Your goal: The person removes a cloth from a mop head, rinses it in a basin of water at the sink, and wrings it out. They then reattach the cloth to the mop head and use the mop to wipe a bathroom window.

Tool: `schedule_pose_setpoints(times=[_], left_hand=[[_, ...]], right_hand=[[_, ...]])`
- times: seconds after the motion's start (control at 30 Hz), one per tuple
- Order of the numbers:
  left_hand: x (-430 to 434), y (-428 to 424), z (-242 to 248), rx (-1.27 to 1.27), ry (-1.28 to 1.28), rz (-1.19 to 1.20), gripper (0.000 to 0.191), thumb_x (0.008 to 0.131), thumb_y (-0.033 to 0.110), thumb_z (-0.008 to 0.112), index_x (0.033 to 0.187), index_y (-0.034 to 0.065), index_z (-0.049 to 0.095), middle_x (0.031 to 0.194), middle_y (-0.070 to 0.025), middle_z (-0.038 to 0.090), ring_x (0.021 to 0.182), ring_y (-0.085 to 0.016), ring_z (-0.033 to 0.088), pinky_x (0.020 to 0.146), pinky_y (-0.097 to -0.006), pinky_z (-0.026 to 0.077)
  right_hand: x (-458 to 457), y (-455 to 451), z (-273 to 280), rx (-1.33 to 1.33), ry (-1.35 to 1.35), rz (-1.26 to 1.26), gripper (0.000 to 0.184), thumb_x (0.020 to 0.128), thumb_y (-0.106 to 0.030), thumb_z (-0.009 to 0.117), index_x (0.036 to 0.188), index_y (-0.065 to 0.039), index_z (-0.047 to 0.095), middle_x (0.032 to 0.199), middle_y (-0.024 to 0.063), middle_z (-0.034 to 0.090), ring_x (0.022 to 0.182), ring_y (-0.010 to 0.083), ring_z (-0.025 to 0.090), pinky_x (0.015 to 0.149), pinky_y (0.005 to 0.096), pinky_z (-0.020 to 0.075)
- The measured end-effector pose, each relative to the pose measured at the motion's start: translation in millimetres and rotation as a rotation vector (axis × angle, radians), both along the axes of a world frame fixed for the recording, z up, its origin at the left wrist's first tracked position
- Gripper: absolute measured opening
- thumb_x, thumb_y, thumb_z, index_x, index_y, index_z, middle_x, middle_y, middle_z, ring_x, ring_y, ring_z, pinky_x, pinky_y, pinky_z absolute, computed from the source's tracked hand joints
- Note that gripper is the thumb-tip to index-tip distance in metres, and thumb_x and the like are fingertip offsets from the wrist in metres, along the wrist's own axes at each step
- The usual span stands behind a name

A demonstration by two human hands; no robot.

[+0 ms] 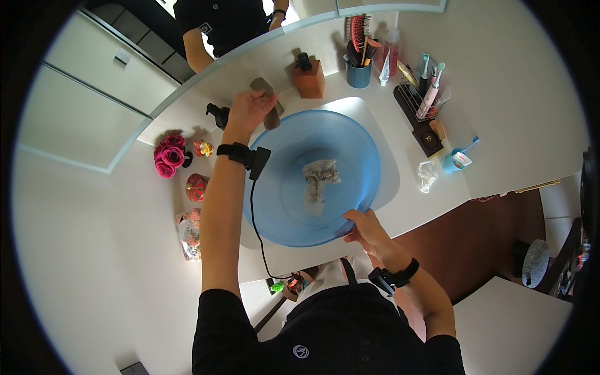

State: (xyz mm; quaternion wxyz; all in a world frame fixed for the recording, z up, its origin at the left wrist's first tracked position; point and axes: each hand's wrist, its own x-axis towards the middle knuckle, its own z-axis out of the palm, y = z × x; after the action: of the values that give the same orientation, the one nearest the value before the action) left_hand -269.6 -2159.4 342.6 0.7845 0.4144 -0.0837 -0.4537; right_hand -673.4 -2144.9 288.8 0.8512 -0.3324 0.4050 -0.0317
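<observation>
A translucent blue plastic basin [361,140] sits over the white washbasin [386,187] in the counter. On its floor lies a crumpled whitish cloth [321,178] with dark grey stains; I cannot tell how much water is around it. My right hand [368,232] grips the basin's near right rim, thumb on top. At the far left, my left hand [253,110] is at the grey-brown faucet [272,121], against its body. Some of its fingers are hidden, so its hold is unclear. The spout ends over the basin's far left rim.
A wooden soap dispenser [309,79], a brush cup [359,76] and a toothbrush rack [425,96] stand along the back and right. Crumpled clear plastic [427,176] and a blue cup [451,161] lie further right. Pink artificial roses [169,156] and a red patterned jar [197,187] stand left.
</observation>
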Motion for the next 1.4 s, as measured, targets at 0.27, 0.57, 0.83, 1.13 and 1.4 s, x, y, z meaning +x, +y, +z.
schedule_pose_setpoints(times=[0.27, 0.57, 0.83, 1.13, 1.4], left_hand=[[0.5, 20.0, 9.1, 0.119, -0.174, -0.094, 0.039, 0.093, 0.01, 0.05, 0.126, -0.0083, 0.043, 0.126, -0.0264, 0.051, 0.121, -0.038, 0.052, 0.107, -0.0451, 0.042], [-44.2, 176.4, 12.7, 0.517, -0.939, -0.059, 0.047, 0.093, 0.031, 0.061, 0.13, 0.0024, 0.055, 0.121, -0.0093, 0.062, 0.116, -0.017, 0.056, 0.1, -0.0337, 0.042], [-120.2, 269.7, -15.7, 0.792, -0.983, 0.137, 0.049, 0.089, 0.023, 0.068, 0.133, 0.0073, 0.053, 0.133, -0.0174, 0.056, 0.122, -0.026, 0.053, 0.097, -0.04, 0.044], [-83.6, 179.5, 7.0, 0.447, -0.537, -0.185, 0.036, 0.096, 0.021, 0.058, 0.124, -0.0006, 0.057, 0.111, -0.0119, 0.064, 0.106, -0.022, 0.062, 0.094, -0.032, 0.05], [-43.6, 83.2, -92.7, 0.372, -0.286, -0.09, 0.029, 0.097, 0.015, 0.053, 0.117, -0.0048, 0.054, 0.109, -0.0198, 0.061, 0.097, -0.029, 0.064, 0.09, -0.0372, 0.055]], right_hand=[[20.2, 13.7, -7.9, -0.009, 0.008, 0.016, 0.032, 0.088, -0.018, 0.061, 0.107, 0.006, 0.055, 0.09, 0.0123, 0.062, 0.07, 0.0229, 0.068, 0.052, 0.0271, 0.0505], [27.1, 19.8, -1.4, -0.027, -0.054, 0.005, 0.029, 0.086, -0.02, 0.063, 0.101, 0.004, 0.057, 0.085, 0.0107, 0.059, 0.064, 0.0188, 0.061, 0.052, 0.0258, 0.0494], [18.4, 21.3, 9.5, -0.028, -0.056, 0.005, 0.022, 0.087, -0.017, 0.064, 0.097, 0.001, 0.056, 0.082, 0.0076, 0.057, 0.064, 0.02, 0.06, 0.047, 0.0274, 0.042], [-9.6, 1.6, 10.8, -0.143, 0.005, -0.043, 0.025, 0.084, -0.018, 0.062, 0.094, 0.004, 0.056, 0.077, 0.0112, 0.058, 0.056, 0.0194, 0.058, 0.044, 0.0258, 0.0423], [-33.7, -34.2, 19.9, -0.227, 0.036, -0.047, 0.026, 0.083, -0.019, 0.062, 0.092, 0.005, 0.056, 0.075, 0.0122, 0.06, 0.052, 0.0191, 0.058, 0.042, 0.0253, 0.0435]])
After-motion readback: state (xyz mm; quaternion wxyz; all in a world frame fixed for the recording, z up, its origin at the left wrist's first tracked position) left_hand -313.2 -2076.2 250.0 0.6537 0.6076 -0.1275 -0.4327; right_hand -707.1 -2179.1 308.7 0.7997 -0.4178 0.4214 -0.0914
